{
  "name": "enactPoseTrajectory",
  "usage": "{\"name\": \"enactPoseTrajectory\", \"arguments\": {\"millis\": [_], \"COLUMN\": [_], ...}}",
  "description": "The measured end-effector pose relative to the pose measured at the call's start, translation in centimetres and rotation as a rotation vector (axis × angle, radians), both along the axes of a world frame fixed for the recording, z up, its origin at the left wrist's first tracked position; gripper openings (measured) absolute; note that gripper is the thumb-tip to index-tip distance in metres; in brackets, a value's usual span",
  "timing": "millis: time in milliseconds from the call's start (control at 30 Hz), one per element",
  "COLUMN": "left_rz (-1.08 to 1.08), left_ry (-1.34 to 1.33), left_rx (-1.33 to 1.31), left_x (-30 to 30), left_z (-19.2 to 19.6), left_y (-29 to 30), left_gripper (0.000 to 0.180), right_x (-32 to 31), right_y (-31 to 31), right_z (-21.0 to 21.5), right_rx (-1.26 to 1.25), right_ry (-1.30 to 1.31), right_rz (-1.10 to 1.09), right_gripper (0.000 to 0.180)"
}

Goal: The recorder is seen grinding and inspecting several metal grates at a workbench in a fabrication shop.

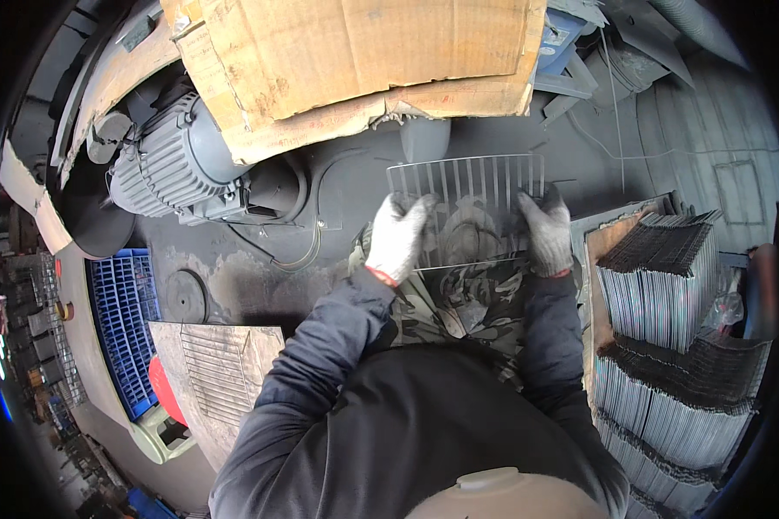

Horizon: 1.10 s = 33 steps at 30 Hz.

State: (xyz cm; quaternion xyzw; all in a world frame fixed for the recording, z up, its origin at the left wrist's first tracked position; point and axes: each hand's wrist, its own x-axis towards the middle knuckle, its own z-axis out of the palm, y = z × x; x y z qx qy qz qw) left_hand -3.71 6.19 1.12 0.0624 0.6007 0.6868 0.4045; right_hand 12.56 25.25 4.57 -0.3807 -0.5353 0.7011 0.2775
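Your left hand point(398, 232) and right hand point(547, 229), both in pale knit gloves with red cuffs, pinch the two sides of a wire rack point(469, 186), your thumbs turned inward. The rack is tilted in front of you, its lower edge over your camouflage trousers point(433, 307). Beyond it, a big cardboard sheet point(381, 60) hangs across the top, with a grey ribbed motor point(177, 154) to its lower left. On your left, another wire rack point(212, 368) lies on a worn board point(264, 346), near a blue plastic crate point(123, 320). On your right stand tall stacks of racks point(649, 298).
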Motion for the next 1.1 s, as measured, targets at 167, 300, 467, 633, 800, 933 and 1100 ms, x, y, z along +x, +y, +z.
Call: {"name": "enactPoseTrajectory", "arguments": {"millis": [167, 300, 467, 633, 800, 933, 1100], "left_rz": [0.168, 0.026, -0.253, -0.136, -0.006, -0.083, -0.168], "left_ry": [-0.191, -0.242, -0.322, -0.34, -0.345, -0.271, -0.293], "left_rx": [-0.07, -0.2, 0.011, -0.056, -0.084, -0.084, 0.105], "left_x": [-3.4, -6.0, -3.4, -4.6, -11.0, -8.3, -1.6], "left_z": [-0.9, 0.2, 3.4, 2.5, -1.4, -1.2, 0.2], "left_y": [-6.7, -6.5, 1.3, -2.6, -11.5, -7.1, 2.9], "left_gripper": [0.026, 0.025, 0.042, 0.035, 0.027, 0.034, 0.031], "right_x": [-5.2, -3.8, 4.1, 0.0, -6.6, -3.7, 4.1], "right_y": [-2.9, -0.4, 4.5, 1.6, -4.2, -1.3, 3.8], "right_z": [-7.2, -5.3, 0.7, 1.8, -4.6, -2.4, 1.9], "right_rx": [0.169, -0.042, 0.01, -0.074, -0.465, 0.039, 0.013], "right_ry": [-0.007, -0.289, -0.195, -0.284, 0.056, -0.468, -0.099], "right_rz": [0.171, 0.37, 0.24, 0.344, 0.531, 0.41, 0.192], "right_gripper": [0.023, 0.027, 0.041, 0.038, 0.019, 0.021, 0.044]}}
